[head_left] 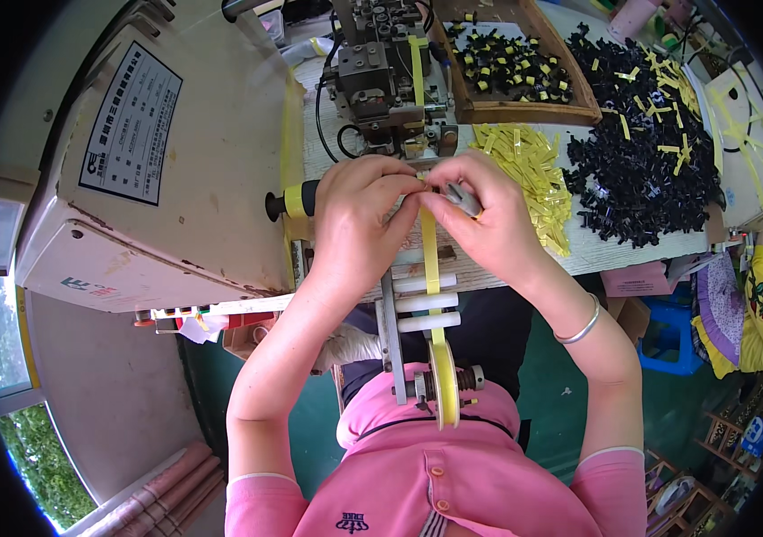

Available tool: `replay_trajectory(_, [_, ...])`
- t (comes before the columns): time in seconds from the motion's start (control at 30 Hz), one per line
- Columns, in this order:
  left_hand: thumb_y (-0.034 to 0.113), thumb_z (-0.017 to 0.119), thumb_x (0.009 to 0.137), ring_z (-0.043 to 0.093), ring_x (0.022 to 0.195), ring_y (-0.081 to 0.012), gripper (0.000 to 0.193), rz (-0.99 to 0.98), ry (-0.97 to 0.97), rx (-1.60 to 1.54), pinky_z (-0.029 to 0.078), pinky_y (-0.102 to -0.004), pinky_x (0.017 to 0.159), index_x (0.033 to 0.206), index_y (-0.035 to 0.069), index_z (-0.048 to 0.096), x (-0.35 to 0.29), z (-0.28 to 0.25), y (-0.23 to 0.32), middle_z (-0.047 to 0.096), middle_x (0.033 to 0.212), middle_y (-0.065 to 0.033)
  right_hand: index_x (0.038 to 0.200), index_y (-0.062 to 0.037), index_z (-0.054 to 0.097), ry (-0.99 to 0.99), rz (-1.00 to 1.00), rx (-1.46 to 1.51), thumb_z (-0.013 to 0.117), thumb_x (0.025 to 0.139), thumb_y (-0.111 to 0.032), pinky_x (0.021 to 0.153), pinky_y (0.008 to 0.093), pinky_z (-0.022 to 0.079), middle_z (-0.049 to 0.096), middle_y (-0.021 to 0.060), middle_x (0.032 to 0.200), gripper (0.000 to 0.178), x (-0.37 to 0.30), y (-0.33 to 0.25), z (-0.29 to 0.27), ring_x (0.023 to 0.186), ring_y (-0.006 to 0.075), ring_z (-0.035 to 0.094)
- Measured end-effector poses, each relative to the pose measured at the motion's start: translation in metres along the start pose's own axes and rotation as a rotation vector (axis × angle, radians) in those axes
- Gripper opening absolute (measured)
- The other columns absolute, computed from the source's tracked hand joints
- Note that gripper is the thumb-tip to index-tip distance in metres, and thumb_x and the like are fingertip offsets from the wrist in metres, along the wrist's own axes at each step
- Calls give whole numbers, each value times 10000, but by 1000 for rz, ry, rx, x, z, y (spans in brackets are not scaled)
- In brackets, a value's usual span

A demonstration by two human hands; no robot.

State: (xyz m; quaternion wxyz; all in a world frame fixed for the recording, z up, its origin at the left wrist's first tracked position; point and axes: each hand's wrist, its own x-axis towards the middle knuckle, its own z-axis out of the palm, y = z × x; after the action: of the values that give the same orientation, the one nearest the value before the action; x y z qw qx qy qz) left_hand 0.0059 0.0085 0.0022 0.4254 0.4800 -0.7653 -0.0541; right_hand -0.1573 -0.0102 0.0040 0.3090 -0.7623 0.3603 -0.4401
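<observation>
My left hand (359, 210) is closed in a pinch in front of the machine (381, 76). Its fingertips meet those of my right hand (489, 210), and whatever small piece lies between them is too hidden to name. A small grey metal tool (463, 200) with a pointed shape sits in my closed right hand; its kind does not show clearly. Yellow tape (430, 246) runs beneath both hands, over white rollers (427, 302), from a yellow reel (446, 380) close to my body.
Flat yellow strips (524, 179) are heaped to the right, beside a large pile of small black parts (636, 170). Behind stands a wooden tray (538, 111) holding black parts with yellow pieces. A big beige cabinet (211, 170) fills the left side.
</observation>
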Motion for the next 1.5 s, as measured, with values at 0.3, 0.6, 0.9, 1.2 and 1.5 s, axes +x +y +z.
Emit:
replay_trajectory(0.3, [49,660,692,594,741,-262,82,-117,-87,-162,428,-363,688,751,33,605,12,2,4,621,770,-64,786,-13,571,96,111,219,600,834,-52,531,213,359,521,-8,659,68,5,9,-8,582,67,456])
replay_trajectory(0.6, [60,648,715,597,715,-271,70,-37,-34,-26,430,-367,660,762,33,604,8,6,3,628,758,-74,807,-23,580,91,379,407,586,861,-94,397,188,290,472,-38,583,89,-1,17,-3,463,23,393])
replay_trajectory(0.9, [39,652,695,582,671,-267,79,-89,-14,-25,413,-361,628,736,41,585,8,10,6,604,712,-67,774,-7,555,91,310,298,586,827,-35,583,216,345,504,-18,684,67,2,16,-5,642,52,408])
replay_trajectory(1.2, [0,652,716,589,668,-242,73,-48,-26,13,434,-323,632,767,15,603,8,6,6,622,745,-81,745,-6,536,101,290,282,579,813,-20,595,226,360,513,0,677,82,0,22,-1,639,67,431])
replay_trajectory(1.5, [7,657,721,590,678,-243,74,-56,-31,25,436,-327,637,780,17,613,8,7,8,626,753,-82,748,-2,543,98,297,221,575,804,-7,603,229,374,525,4,679,64,-2,25,3,645,71,451])
